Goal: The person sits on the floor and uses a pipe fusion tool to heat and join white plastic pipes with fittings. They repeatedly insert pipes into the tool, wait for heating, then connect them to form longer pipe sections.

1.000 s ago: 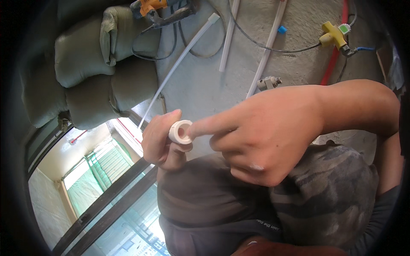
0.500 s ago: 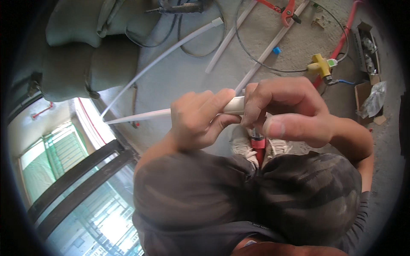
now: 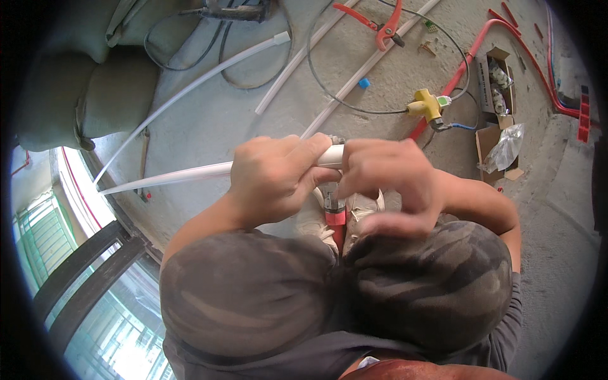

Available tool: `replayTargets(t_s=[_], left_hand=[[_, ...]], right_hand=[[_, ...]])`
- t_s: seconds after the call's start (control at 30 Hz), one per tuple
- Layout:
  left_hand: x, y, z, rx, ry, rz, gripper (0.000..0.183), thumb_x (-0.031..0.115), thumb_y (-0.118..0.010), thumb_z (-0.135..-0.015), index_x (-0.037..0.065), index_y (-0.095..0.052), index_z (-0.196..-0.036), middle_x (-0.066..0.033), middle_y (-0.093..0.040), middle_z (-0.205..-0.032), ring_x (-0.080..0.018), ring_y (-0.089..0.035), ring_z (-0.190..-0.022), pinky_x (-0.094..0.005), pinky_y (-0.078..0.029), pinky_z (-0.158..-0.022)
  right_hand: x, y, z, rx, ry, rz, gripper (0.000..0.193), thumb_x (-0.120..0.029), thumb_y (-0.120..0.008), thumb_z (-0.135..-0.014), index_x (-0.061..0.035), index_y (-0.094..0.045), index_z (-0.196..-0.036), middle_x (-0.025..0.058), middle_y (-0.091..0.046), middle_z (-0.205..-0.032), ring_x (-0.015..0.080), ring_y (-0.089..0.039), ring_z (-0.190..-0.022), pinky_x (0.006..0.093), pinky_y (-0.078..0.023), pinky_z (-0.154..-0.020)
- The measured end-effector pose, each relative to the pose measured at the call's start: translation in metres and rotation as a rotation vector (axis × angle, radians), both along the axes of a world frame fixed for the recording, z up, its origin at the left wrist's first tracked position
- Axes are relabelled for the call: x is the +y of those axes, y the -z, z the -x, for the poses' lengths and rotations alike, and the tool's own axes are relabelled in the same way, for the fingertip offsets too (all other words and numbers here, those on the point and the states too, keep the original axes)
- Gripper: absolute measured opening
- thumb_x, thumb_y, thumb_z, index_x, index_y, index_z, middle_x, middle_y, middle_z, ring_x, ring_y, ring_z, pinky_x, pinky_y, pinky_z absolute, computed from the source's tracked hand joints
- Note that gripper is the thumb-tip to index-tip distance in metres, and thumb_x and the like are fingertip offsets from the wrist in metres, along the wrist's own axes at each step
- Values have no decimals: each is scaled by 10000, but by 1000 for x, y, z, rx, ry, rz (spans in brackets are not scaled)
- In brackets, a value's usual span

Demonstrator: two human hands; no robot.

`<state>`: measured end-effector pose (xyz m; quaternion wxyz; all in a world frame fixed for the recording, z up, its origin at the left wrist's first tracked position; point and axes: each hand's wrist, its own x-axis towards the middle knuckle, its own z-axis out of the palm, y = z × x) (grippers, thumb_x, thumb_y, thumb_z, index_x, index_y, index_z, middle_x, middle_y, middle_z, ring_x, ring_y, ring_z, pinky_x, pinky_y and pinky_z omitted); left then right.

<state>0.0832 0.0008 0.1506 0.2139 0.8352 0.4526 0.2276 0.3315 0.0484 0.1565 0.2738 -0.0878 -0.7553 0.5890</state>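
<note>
My left hand (image 3: 269, 177) is closed round a white plastic pipe (image 3: 183, 176) close to its near end, which pokes out past the thumb. From there the pipe runs off to the left toward the doorway. My right hand (image 3: 392, 180) is at the pipe's end, fingers curled against it and the thumb apart and lower. Motion smears this hand, and whether anything is in its fingers is hidden. Just behind the pipe end a small bit of metal shows. Below, between my shoes, stands a red tool (image 3: 335, 218) with a metal head.
Red pipe cutters (image 3: 387, 28) lie at the back by pale pipes (image 3: 370, 63). A yellow tool (image 3: 427, 106) with a cable sits right of a blue cap (image 3: 363, 83). Farther right stands an opened carton (image 3: 496, 82) with a clear plastic bag (image 3: 508, 147). Filled sacks (image 3: 117, 92) are at left.
The view has swung to the right, so the floor things sit farther left. My right hand has shifted at the pipe end, its thumb lower. My left hand keeps its grip on the pipe.
</note>
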Motion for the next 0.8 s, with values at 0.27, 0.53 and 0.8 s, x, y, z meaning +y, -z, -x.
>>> replayTargets(t_s=[0.27,0.53,0.8], left_hand=[[12,12,1,-19,-21,31,413,341,-828,-838,73,-705,-1128,-102,-676,-770,-316,-656,-644,-419,-481,-586],[9,19,1,-32,-41,97,370,294,-828,-849,41,-689,-1081,-124,-707,-835,-335,-676,-698,-417,-512,-642],[-7,27,51,-21,-87,254,300,250,-826,-850,32,-705,-1016,-140,-661,-786,-343,-649,-695,-423,-495,-657]], right_hand=[[-1,-2,-24,-209,559,131,355,-124,-760,-928,42,-648,-1221,66,-652,-1015,140,-602,-910,271,-492,-841],[-15,31,2,-455,417,169,409,-118,-746,-959,8,-590,-1315,106,-686,-1058,187,-649,-962,336,-516,-893],[-3,54,-36,-277,373,324,550,-467,-657,-1000,40,-636,-1211,95,-661,-1077,196,-615,-1026,330,-456,-957]])
